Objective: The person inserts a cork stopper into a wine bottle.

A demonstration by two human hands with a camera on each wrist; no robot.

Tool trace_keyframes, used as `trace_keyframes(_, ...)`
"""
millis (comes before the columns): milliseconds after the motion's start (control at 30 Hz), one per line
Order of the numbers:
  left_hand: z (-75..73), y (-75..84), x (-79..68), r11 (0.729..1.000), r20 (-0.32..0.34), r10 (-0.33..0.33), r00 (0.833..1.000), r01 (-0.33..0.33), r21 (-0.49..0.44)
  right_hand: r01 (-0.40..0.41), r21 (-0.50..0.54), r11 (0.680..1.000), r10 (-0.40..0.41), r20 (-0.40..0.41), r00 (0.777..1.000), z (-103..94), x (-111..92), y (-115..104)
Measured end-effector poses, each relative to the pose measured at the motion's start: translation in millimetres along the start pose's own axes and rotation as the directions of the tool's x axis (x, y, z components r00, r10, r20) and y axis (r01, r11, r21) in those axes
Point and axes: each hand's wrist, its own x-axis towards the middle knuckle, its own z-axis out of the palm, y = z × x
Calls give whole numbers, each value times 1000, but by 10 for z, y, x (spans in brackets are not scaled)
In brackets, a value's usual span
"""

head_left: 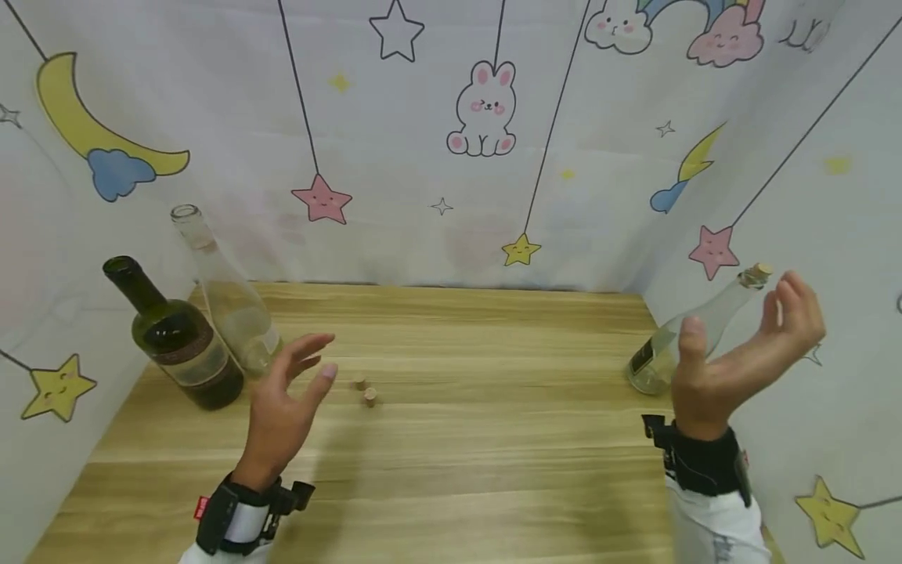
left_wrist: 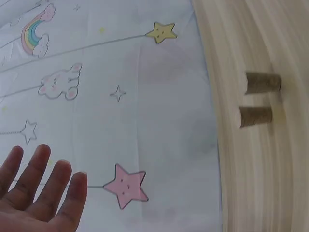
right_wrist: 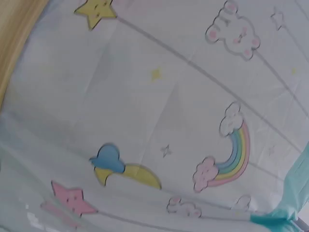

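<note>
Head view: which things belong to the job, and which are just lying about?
Likely the job: two loose corks, corked clear bottle at right, uncorked-looking clear bottle at left, dark green bottle.

Just surroundings or gear: printed backdrop, wooden table, wrist straps.

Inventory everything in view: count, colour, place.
Table: 1, tan, centre
Dark bottle: 1, green, table's left
Clear bottle: 1, colourless, beside dark bottle
Corked bottle: 1, colourless, table's right
Fitted cork: 1, tan, corked bottle's mouth
Loose corks: 2, brown, table
Printed backdrop: 1, white, behind table
Unclear item: 1, teal, right wrist view's edge
Wrist straps: 2, black, wrists
Sleeves: 2, white, forearms
Left hand: 1, bare, near loose corks
Right hand: 1, bare, by corked bottle
</note>
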Motion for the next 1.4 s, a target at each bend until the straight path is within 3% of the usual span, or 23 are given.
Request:
trace_keyframes(133,-206,-27,155,1000,-179,25,983,-26,-2,-5,116,993,2,27,1000,108,-257,-145)
trace_keyframes(233,-374,-63,267,999,-326,38,945,-44,-10,32,106,994,-45,121,992,124,-503,-152)
trace_keyframes(367,-569,-99,386,999,-487,32,873,-42,-11,87,40,995,-95,310,946,74,-836,-108)
trace_keyframes(467,-672,-88,465,1000,-579,-19,815,14,-13,86,15,996,-85,419,904,20,-1016,-42)
trace_keyframes(567,-740,-36,549,996,-668,-79,740,83,-27,55,9,998,-52,487,872,-28,-1144,17)
trace_keyframes(633,-775,19,594,991,-690,-114,715,132,-27,30,6,1000,-29,525,851,-54,-1207,32)
trace_keyframes(700,-815,5,632,982,-690,-147,709,188,-16,12,5,1000,-13,557,830,-58,-1236,-9)
trace_keyframes(767,-861,-94,665,967,-668,-194,718,253,-9,2,0,1000,-2,585,811,-64,-1262,-25)
trace_keyframes(900,-932,-448,712,933,-635,-277,721,360,2,-11,10,1000,2,621,784,-80,-1307,-23)
trace_keyframes(1033,-938,-636,735,911,-634,-336,696,410,-33,-16,25,1000,-4,659,752,-129,-1385,53)
trace_keyframes(1133,-953,-712,730,895,-655,-350,669,446,-22,-10,22,1000,-8,682,731,-145,-1417,59)
trace_keyframes(1200,-970,-744,719,887,-668,-344,660,462,0,-12,13,1000,0,693,721,-151,-1429,60)
trace_keyframes(1400,-1025,-816,686,894,-674,-295,677,445,55,-63,-4,998,47,720,692,-167,-1478,84)
